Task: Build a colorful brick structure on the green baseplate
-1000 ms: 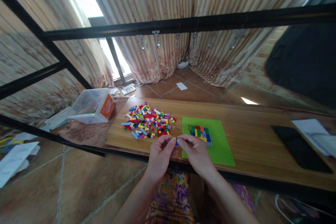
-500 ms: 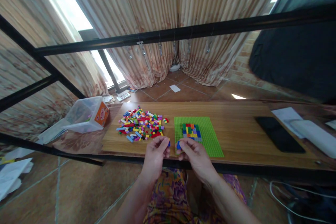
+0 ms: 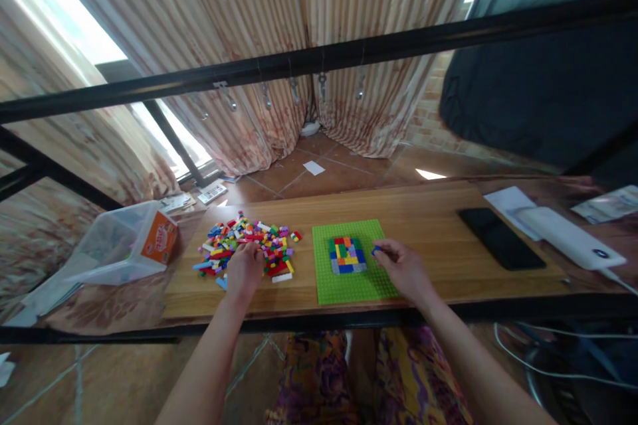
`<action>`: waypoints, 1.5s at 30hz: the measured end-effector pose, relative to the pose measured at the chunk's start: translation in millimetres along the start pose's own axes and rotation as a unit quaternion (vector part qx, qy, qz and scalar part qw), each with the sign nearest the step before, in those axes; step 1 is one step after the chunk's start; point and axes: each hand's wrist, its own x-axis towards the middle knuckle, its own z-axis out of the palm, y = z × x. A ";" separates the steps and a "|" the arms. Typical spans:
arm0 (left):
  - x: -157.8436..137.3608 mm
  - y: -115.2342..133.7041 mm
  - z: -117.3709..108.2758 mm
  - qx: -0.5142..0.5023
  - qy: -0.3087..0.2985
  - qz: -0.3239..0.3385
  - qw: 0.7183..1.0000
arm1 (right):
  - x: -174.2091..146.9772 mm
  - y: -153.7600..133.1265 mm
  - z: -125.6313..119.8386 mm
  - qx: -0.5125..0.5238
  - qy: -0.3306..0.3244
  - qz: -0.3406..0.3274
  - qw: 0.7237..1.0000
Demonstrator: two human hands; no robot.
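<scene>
The right hand (image 3: 403, 272) pinches a small blue plastic brick (image 3: 376, 250) above the right edge of the flat green studded baseplate (image 3: 329, 289). The left hand (image 3: 245, 270), back up, dips into the multicoloured plastic brick pile (image 3: 232, 232) near the brown wooden board's (image 3: 299, 214) left edge; its grip is hidden.

Head view, forward (and down)

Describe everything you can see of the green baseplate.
The green baseplate is a thin, studded, four-sided sheet, seemingly plastic, lying flat on the wooden tabletop. A multicoloured brick patch sits near its middle. The right hand, pinching a blue brick, overlaps its right edge in view; contact is unclear.
</scene>
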 end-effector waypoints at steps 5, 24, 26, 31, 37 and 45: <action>-4.4 11.3 -0.9 -0.006 0.042 -0.008 0.999 | 24.0 4.2 12.0 -0.026 -0.011 -0.040 0.999; 14.9 163.7 35.5 -0.191 -0.113 0.210 0.952 | 43.0 9.7 29.1 -0.176 -0.068 -0.151 0.970; 16.6 166.3 37.4 -0.166 -0.132 0.212 0.954 | 43.7 10.5 29.6 -0.177 -0.059 -0.153 0.970; 19.1 166.4 40.9 -0.158 -0.159 0.210 0.952 | 47.3 13.6 29.9 -0.175 -0.045 -0.150 0.972; 19.9 170.2 43.8 -0.203 -0.184 0.151 0.950 | 53.3 13.4 28.1 -0.164 -0.050 -0.130 0.977; 19.0 174.9 45.1 -0.200 -0.187 0.115 0.955 | 60.0 12.2 26.5 -0.174 -0.070 -0.120 0.975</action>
